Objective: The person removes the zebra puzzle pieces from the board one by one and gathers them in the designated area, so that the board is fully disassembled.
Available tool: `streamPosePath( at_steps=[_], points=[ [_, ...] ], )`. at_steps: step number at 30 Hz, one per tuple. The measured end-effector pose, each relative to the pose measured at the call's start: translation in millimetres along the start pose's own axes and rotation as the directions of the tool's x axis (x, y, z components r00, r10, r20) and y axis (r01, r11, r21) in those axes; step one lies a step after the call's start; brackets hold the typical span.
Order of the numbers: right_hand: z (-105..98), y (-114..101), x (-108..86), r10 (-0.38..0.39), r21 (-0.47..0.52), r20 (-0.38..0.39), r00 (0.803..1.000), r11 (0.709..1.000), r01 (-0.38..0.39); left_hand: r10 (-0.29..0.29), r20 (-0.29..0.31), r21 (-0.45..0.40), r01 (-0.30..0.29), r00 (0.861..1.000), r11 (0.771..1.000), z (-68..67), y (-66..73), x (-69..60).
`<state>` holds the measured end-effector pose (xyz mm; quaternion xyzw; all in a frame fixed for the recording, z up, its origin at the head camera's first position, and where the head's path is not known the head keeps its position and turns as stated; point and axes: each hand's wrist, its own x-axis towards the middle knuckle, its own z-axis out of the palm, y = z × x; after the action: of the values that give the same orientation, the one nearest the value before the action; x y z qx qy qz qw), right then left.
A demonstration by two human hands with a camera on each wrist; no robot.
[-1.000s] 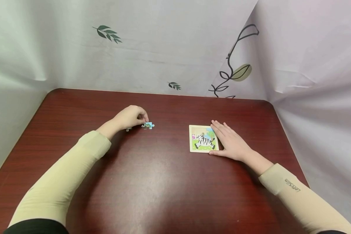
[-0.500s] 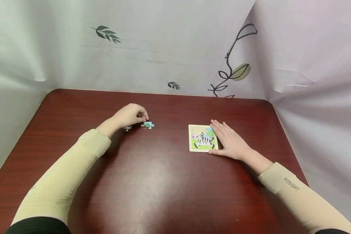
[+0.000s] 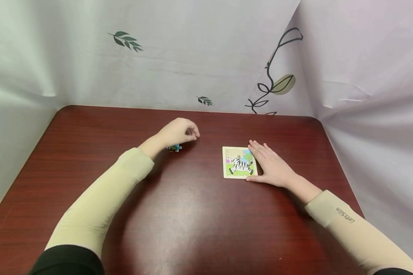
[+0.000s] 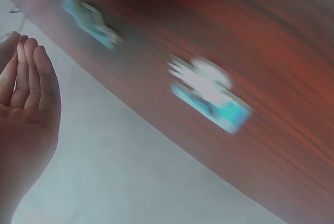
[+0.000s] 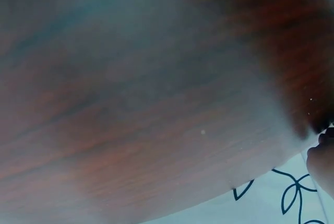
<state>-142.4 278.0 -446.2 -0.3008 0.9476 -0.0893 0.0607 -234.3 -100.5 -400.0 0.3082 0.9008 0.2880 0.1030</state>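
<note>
Zebra puzzle (image 3: 239, 165), right fingers (image 3: 260, 153) spread against it, left fingers (image 3: 194, 128) curled together, hold unclear

The sleeved left arm (image 3: 99, 206) reached forward and inward, and the left hand (image 3: 179, 131) was bent, its fingers (image 4: 34, 72) side by side and meeting near the thumb (image 3: 190, 138); whether anything sat between the tips could not be seen. The sleeved right arm (image 3: 361, 233) slanted inward, the right hand (image 3: 272, 166) lying back upward, fingers extended and thumb spread apart.
</note>
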Motion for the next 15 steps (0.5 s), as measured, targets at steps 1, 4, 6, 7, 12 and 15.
streamPosePath(
  at_steps=[1,4,6,7,12,15],
  points=[
    [-0.3,-0.2,0.2,0.001,0.001,0.001,1.0,1.0,-0.001,0.01,-0.002,-0.002,-0.01,1.0,1.0,2.2,4.1,3.9],
    [-1.0,-0.6,0.6,0.003,-0.006,0.004,1.0,1.0,-0.003,0.035,-0.006,-0.014,-0.035,0.999,0.999,10.7,15.5,16.1],
    [-1.3,-0.6,0.7,0.004,-0.011,0.004,1.0,1.0,-0.004,0.045,-0.004,-0.022,-0.045,0.999,0.999,17.1,22.5,23.7],
    [-1.4,-0.5,0.6,0.004,-0.014,0.003,1.0,1.0,-0.004,0.051,-0.002,-0.023,-0.051,0.999,0.998,20.3,26.0,27.3],
    [-1.9,0.2,0.0,0.004,-0.022,-0.003,1.0,1.0,-0.004,0.073,0.021,-0.032,-0.072,0.997,0.997,34.6,44.6,41.3],
    [-2.5,0.5,-0.4,0.01,-0.017,-0.005,1.0,1.0,-0.01,0.08,0.029,-0.048,-0.079,0.996,0.996,41.5,54.5,48.4]
  ],
)
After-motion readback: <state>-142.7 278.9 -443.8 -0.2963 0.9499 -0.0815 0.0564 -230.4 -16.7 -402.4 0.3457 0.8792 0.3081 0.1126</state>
